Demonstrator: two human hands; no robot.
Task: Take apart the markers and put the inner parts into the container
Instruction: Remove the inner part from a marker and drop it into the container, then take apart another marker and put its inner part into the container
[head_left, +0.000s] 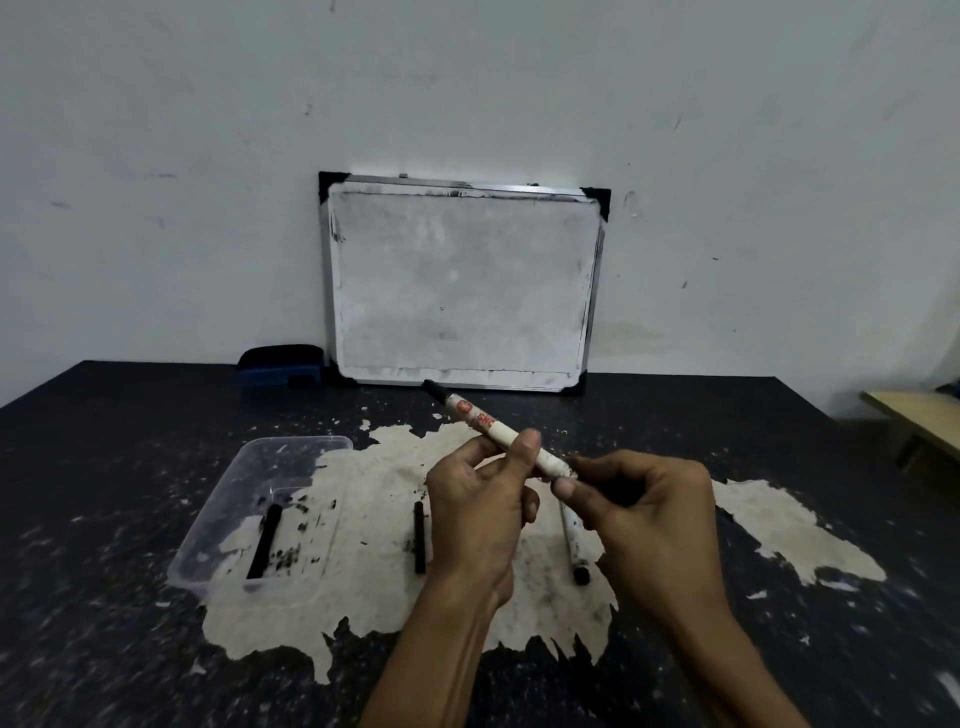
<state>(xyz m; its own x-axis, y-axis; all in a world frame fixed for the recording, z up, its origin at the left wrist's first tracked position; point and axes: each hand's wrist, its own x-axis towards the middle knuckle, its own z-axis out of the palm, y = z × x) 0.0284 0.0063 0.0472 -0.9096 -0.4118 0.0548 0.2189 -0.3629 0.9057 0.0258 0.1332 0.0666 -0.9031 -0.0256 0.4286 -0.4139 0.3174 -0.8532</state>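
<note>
I hold a white marker (488, 423) with red print and a black tip above the table, tip pointing up and away to the left. My left hand (480, 506) grips its barrel near the middle. My right hand (644, 512) pinches the marker's rear end with thumb and fingers. A clear plastic container (234, 525) sits at the left with one black inner rod (265, 540) lying in it. Another black rod (419, 538) lies on the table by my left hand. A second white marker (571, 540) lies below my right hand, partly hidden.
The dark table (104, 467) has a large worn pale patch in the middle. A small whiteboard (462, 286) leans against the wall at the back. A blue and black eraser (280, 366) rests left of it. A wooden edge (909, 410) shows at the far right.
</note>
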